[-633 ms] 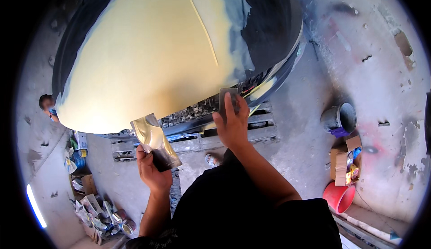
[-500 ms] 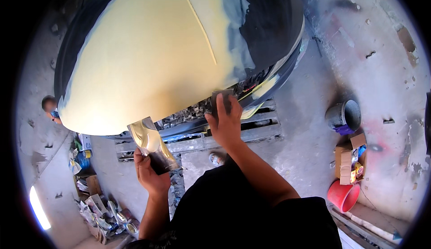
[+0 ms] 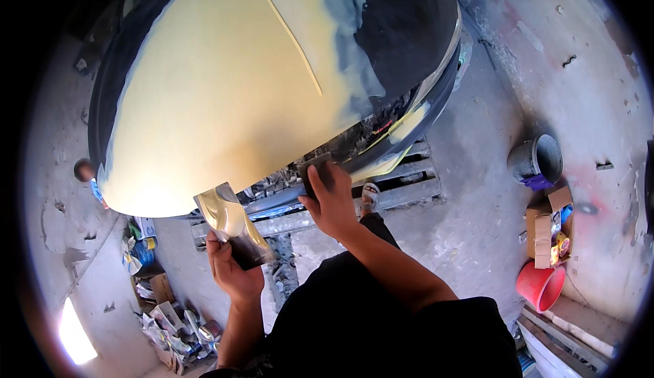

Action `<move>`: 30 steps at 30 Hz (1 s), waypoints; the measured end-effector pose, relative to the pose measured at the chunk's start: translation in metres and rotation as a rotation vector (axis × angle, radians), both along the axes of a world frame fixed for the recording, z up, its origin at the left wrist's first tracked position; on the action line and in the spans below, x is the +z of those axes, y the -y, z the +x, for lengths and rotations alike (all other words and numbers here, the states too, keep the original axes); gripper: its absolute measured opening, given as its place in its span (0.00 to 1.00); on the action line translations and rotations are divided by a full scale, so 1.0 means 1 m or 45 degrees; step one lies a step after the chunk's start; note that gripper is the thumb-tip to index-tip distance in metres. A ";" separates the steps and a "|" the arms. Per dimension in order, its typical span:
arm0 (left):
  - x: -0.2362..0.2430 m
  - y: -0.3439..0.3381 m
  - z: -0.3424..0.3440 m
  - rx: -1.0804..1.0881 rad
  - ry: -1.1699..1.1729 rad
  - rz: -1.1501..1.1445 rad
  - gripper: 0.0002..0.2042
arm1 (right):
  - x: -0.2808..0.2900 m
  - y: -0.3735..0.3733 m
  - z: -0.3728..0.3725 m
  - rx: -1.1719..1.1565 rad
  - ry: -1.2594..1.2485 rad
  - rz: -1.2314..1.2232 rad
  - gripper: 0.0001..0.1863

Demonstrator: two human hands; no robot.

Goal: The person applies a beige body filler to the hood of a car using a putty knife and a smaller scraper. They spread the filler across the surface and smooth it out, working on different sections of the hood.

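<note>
Under me is a car hood (image 3: 225, 98) coated mostly in pale yellow filler, with grey and black patches toward the right. My left hand (image 3: 236, 277) grips a shiny, metallic-looking plate (image 3: 228, 216) just below the hood's near edge; its upper end overlaps that edge in the picture. Its surface mirrors yellow. My right hand (image 3: 337, 204) is closed around a thin, dark rectangular piece (image 3: 310, 173), whose exact kind I cannot make out. That piece is over the dark engine gap (image 3: 276, 182), apart from the yellow surface.
Slatted boards (image 3: 415, 184) lie below the car's front. A dark bucket (image 3: 545, 158), a cardboard box (image 3: 542, 238) and a red bucket (image 3: 540, 288) stand along the right wall. Clutter (image 3: 167, 327) is piled at lower left. Another person (image 3: 92, 180) is beyond the hood's left side.
My right hand has drawn back from the hood's edge, toward me and slightly left, still holding the dark piece. My left hand keeps the plate nearly in place. My view has shifted and a foot has stepped forward.
</note>
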State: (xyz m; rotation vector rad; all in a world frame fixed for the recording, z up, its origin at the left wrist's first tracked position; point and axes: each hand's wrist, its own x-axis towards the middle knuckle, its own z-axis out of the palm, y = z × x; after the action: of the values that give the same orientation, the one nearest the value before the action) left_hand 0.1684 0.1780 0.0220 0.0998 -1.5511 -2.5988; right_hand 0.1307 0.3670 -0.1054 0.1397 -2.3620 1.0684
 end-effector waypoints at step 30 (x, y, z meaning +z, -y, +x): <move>-0.004 -0.008 -0.013 0.060 0.007 0.024 0.20 | 0.039 -0.034 -0.006 -0.181 0.110 -0.125 0.33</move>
State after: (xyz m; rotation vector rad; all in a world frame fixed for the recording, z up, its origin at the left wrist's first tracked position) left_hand 0.1552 0.1861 0.0179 0.1431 -1.5072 -2.5796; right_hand 0.1243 0.4007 -0.0664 -0.1104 -2.3499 1.1386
